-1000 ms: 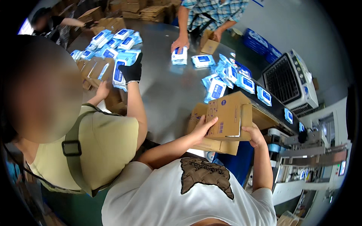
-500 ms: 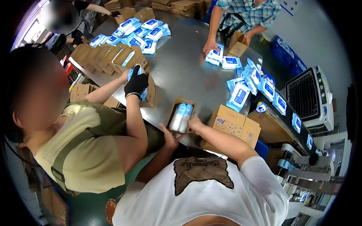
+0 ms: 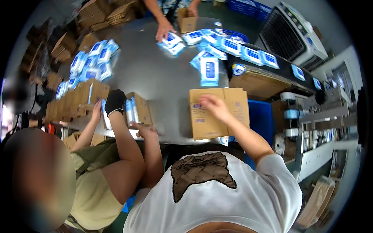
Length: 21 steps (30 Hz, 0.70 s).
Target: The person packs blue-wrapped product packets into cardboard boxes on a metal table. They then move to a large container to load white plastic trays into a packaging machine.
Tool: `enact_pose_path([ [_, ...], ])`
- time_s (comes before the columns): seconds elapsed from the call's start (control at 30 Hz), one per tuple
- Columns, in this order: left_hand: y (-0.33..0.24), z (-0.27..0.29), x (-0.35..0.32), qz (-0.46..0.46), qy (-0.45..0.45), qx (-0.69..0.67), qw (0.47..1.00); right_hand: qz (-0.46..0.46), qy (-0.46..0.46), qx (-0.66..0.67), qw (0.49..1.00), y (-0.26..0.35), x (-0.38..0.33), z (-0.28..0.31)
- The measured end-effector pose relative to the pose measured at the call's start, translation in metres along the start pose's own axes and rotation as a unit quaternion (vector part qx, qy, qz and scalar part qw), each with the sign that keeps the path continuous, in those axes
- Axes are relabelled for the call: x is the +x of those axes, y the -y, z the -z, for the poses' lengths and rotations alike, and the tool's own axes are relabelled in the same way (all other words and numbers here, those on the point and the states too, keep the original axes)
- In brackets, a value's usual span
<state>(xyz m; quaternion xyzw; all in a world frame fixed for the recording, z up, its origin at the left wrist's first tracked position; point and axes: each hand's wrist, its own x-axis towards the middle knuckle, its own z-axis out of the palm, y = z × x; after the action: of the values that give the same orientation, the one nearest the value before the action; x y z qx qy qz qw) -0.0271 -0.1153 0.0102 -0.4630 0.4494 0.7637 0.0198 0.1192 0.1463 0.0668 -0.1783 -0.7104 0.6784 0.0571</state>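
My left hand (image 3: 146,131) is at the near side of an open brown carton (image 3: 144,110), its fingers stretched toward the carton's lower edge. Inside that carton, two blue-and-white wet-wipe packs (image 3: 132,110) stand on edge. My right hand (image 3: 214,107) is over a stack of flat, folded cartons (image 3: 210,126), fingers apart and slightly blurred, holding nothing visible. To the left, a co-worker's black-gloved hand (image 3: 115,101) and bare hand (image 3: 97,112) are around another wipe pack (image 3: 105,115).
A row of open cartons (image 3: 74,101) lines the table's left side, below a wipe-pack heap (image 3: 93,60). Across the metal table (image 3: 136,50), another person's hand (image 3: 165,31) touches packs. More packs (image 3: 250,55) lie along a dark conveyor (image 3: 285,72). A blue bin (image 3: 261,120) stands right.
The carton with two packs has moved left, beside the co-worker. My right hand has left it and is now over the flat cartons. The view has turned, shifting the scene.
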Motion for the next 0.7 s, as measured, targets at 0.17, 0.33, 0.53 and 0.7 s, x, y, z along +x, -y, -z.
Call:
enact_pose_path([
  [0.17,0.091,-0.005,-0.052,-0.098,0.384,0.233,0.888,-0.006,-0.329,-0.209,0.921,-0.061,-0.061,0.123],
  [0.33,0.114,-0.028,-0.11,-0.068,0.581,0.345,0.734,-0.012,-0.339,-0.318,0.885,-0.078,-0.08,0.113],
  [0.53,0.106,-0.021,-0.13,-0.173,0.581,0.314,0.73,-0.045,-0.317,-0.049,0.946,-0.053,-0.066,0.108],
  [0.7,0.079,-0.022,-0.179,-0.171,0.626,0.249,0.719,-0.003,-0.39,-0.011,0.921,-0.017,-0.091,0.121],
])
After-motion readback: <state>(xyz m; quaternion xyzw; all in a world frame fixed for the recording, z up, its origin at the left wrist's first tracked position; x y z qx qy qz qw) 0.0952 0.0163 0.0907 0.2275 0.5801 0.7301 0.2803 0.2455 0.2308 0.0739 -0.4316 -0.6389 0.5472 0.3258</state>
